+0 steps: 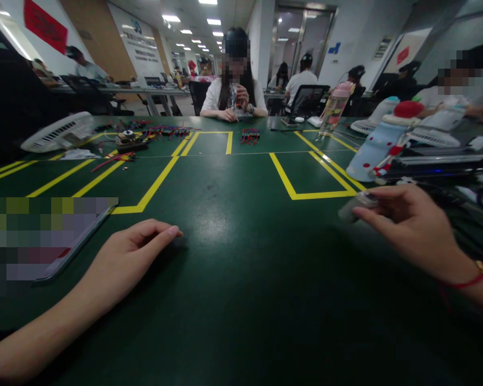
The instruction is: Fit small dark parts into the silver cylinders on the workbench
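Observation:
My right hand [414, 230] is closed, thumb and fingers gripping a small greyish cylinder-like object [351, 210] at the table's right side. Motion blurs this object, so its exact kind is unclear; its upper end near my fingertips looks silvery. A red cord bracelet [469, 281] circles the right wrist. On the left, my left hand [139, 246] rests on the dark green table [241, 300], thumb pressed against the curled fingers. Nothing shows between them. Nearest to it lies a flat tablet-like panel [80, 244], its surface mostly pixelated.
Yellow tape [322, 196] marks boxes on the table. Beyond my right hand stand a light blue bottle [372, 150] and a clear pink-lidded bottle [336, 110]. Wired parts [165, 130] and a white fan [58, 133] lie far left. A person [235, 91] sits opposite.

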`<state>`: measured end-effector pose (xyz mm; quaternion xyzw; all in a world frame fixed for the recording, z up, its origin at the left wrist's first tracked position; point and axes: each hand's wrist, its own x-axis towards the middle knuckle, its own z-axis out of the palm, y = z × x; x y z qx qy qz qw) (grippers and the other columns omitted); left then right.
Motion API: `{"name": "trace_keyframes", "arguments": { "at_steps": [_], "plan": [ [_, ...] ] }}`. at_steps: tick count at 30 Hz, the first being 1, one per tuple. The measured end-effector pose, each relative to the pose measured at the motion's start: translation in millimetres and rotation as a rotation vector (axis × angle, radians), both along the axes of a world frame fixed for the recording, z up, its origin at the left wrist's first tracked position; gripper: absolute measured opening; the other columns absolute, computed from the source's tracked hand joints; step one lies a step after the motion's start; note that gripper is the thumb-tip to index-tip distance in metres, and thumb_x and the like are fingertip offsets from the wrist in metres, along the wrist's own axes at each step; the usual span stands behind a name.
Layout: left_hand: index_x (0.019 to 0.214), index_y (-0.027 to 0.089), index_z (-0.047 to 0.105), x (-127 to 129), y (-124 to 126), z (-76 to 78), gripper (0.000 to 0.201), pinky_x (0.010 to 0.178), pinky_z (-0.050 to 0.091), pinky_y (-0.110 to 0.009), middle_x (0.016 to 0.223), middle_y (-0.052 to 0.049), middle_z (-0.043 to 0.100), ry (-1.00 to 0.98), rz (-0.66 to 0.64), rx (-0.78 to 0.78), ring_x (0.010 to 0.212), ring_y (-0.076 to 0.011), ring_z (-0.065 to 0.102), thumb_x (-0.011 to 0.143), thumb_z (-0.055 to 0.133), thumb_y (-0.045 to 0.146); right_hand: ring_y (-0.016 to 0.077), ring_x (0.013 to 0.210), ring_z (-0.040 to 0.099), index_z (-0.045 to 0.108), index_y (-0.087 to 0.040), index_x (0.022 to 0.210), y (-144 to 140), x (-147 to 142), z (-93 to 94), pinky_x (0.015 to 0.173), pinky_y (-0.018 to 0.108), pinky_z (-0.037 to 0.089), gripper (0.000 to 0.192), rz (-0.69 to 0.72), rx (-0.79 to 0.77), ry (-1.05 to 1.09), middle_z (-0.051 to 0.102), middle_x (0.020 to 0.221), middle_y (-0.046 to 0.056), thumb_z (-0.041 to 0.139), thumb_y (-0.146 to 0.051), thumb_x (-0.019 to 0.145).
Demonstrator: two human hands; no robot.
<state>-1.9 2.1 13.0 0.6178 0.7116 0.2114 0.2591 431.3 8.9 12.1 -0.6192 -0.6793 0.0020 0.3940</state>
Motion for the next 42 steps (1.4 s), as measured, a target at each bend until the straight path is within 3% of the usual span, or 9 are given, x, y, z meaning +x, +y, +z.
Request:
{"name": "trace_keyframes", "arguments": {
  "at_steps": [4,9,13,16,19,22,28,36,42],
  "plan": [
    [0.096,0.024,0.068,2,-1,2.4,0.04,0.074,0.04,-0.03,0.09,0.001,0.072,0.011,-0.005,-0.008,0.085,-0.0231,0.064,0.085,0.051,0.059,0.0163,0.1,0.063,0.055,-0.024,0.108,-19,-83,-1.9,0.085,0.034,0.055,0.03,0.552,-0.113,0.067,0.062,0.111,0.005,0.066,-0.032,0.081],
    [0.096,0.024,0.068,-5,0,0.2,0.038,0.078,0.041,-0.031,0.095,0.001,0.071,0.002,-0.042,0.012,0.092,-0.0237,0.064,0.087,0.05,0.057,0.0138,0.105,0.059,0.051,-0.021,0.11,-27,-130,-8.0,0.089,0.031,0.052,0.027,0.824,-0.157,0.082,0.06,0.116,0.007,0.06,-0.026,0.085],
    [0.097,0.025,0.069,7,1,-1.9,0.035,0.073,0.044,-0.031,0.092,-0.001,0.071,0.006,-0.093,0.074,0.085,-0.0225,0.064,0.086,0.052,0.054,0.0147,0.102,0.06,0.049,-0.023,0.116,-26,-128,-13.2,0.088,0.032,0.052,0.037,0.796,-0.236,0.123,0.06,0.115,0.007,0.063,-0.029,0.083],
    [0.106,0.029,0.069,41,-4,4.3,0.031,0.069,0.046,-0.03,0.099,-0.002,0.068,-0.065,-0.306,0.177,0.084,-0.0207,0.062,0.087,0.055,0.049,0.0153,0.101,0.062,0.042,-0.024,0.123,-26,-126,-17.2,0.088,0.033,0.054,0.051,0.753,-0.341,0.2,0.06,0.114,0.006,0.068,-0.031,0.079],
    [0.106,0.035,0.07,80,-11,14.8,0.024,0.067,0.047,-0.029,0.102,-0.002,0.065,-0.162,-0.526,0.25,0.087,-0.0192,0.061,0.088,0.058,0.044,0.0145,0.101,0.063,0.041,-0.023,0.12,-26,-127,-21.2,0.088,0.032,0.054,0.049,0.748,-0.343,0.24,0.061,0.112,0.006,0.067,-0.031,0.08],
    [0.089,0.033,0.075,101,-12,22.9,0.015,0.07,0.047,-0.029,0.093,-0.001,0.064,-0.21,-0.561,0.273,0.085,-0.0177,0.061,0.086,0.062,0.039,0.0135,0.099,0.063,0.041,-0.023,0.118,-25,-128,-22.8,0.086,0.031,0.054,0.048,0.743,-0.313,0.237,0.061,0.11,0.005,0.068,-0.032,0.08],
    [0.086,0.033,0.076,92,-7,17.4,0.015,0.07,0.046,-0.031,0.088,0.0,0.062,-0.242,-0.432,0.258,0.079,-0.0182,0.06,0.082,0.066,0.043,0.013,0.094,0.061,0.046,-0.023,0.12,-24,-122,-17.1,0.082,0.029,0.052,0.045,0.676,-0.266,0.128,0.061,0.109,0.004,0.064,-0.028,0.079],
    [0.083,0.027,0.076,101,-5,-16.0,0.008,0.077,0.044,-0.032,0.087,-0.001,0.062,-0.066,-0.598,0.18,0.086,-0.0196,0.058,0.081,0.071,0.034,0.0112,0.089,0.057,0.053,-0.021,0.112,-22,-122,-18.1,0.078,0.026,0.049,0.036,0.658,-0.224,0.072,0.061,0.103,0.003,0.064,-0.028,0.078],
    [0.104,0.028,0.071,81,-7,1.1,0.024,0.069,0.043,-0.027,0.09,0.0,0.061,-0.102,-0.488,0.129,0.077,-0.0171,0.056,0.084,0.065,0.039,0.0144,0.09,0.061,0.053,-0.022,0.114,-12,-98,-7.8,0.08,0.029,0.051,0.039,0.508,-0.177,0.092,0.062,0.105,0.005,0.065,-0.035,0.079]
  ]
}}
